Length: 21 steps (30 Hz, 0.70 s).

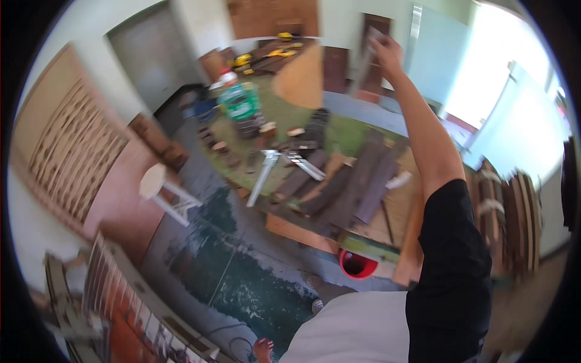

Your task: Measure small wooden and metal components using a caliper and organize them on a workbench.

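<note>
My right arm reaches up and away over the worktable (284, 100). My right hand (387, 51) is closed on a thin, pale strip (364, 71), smeared by motion. At the lower edge my left hand (263, 349) hangs low beside my body; its fingers look loosely curled and apart, with nothing visible in them. Beneath the raised arm, several dark wooden boards (357, 181) lie on the table. Beside them are two silver metal tools, one long and straight (262, 180) and one shorter (305, 166).
A green bottle (240, 101) and yellow tools (243, 60) stand farther back. A red bucket (357, 265) sits by the table's near side. A white stool (154, 181) stands left. Bundled wood strips (491, 209) lean at right; a slatted machine (142, 302) fills the lower left.
</note>
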### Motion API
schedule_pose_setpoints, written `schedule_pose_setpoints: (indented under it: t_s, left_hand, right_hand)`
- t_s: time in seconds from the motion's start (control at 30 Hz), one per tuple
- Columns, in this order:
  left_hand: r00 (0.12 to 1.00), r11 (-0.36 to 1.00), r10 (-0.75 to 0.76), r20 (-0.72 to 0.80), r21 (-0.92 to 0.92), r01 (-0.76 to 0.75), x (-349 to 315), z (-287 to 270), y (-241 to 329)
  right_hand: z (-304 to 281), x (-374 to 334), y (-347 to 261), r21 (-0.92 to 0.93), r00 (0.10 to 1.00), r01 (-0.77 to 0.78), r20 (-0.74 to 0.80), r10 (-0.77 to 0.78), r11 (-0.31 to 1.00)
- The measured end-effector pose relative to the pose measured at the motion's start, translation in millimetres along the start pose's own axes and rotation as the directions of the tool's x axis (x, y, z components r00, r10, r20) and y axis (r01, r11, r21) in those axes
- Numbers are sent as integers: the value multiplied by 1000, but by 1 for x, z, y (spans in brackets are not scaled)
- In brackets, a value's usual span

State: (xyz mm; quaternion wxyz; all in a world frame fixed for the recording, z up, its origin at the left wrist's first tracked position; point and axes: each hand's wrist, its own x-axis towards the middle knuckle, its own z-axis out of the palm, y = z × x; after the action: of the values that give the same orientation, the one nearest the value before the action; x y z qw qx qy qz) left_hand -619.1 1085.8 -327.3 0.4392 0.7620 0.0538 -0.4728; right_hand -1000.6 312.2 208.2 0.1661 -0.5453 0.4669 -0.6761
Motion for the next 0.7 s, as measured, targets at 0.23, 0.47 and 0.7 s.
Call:
schedule_pose_setpoints:
  t_s: [0.23,0.47,0.7]
  left_hand:
    - [708,625,186,681,474,-620,26,112,112]
    - [188,4,-209,960,193,-981,-63,247,108]
    - [182,-88,-542,821,160,-983,-147,345,13]
  right_hand:
    - [-201,-111,-234,157,897,396,144,-418,905]
    - [-468,-329,-286,148,912,392,-189,-363,908]
    - [-688,-592,-293,-186,950,-24,-311,-36,982]
